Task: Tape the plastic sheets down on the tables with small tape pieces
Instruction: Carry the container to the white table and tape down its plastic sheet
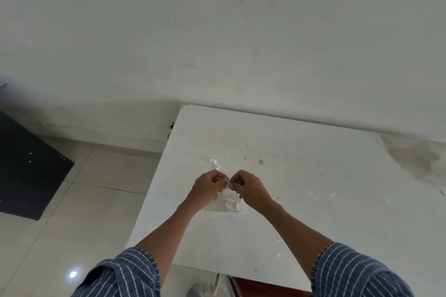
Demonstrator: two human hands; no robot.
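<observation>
- Hands meet over the middle of the white table [301,176]: the left hand [208,187] and the right hand [248,188] are both curled, fingertips nearly touching each other, pinching something small and pale between them.
- Grip state: each hand's thumb and fingers are pressed together on what looks like a small tape piece [225,182]; the piece itself is too small and too covered to make out clearly.
- Just below the hands, a shallow pale tray [243,210] rests on the table with several loose white tape bits lying in it; this appears to be the supply.
- Just beyond the left hand, a short zigzag strip of white tape [215,163] lies on the table surface.
- Plastic sheet [321,194]: faint shiny creases and glints to the right of the hands and near the front edge suggest a clear film lying over the tabletop, but its edges cannot be traced.
- Judged progress: the work seems to be at the stage of separating or readying a piece, not pressing it down. No taped corner or edge can be confirmed, so most of the fastening looks to be left, including the table's edges.
- Only this one table is in view; the state of any other table cannot be told.
</observation>
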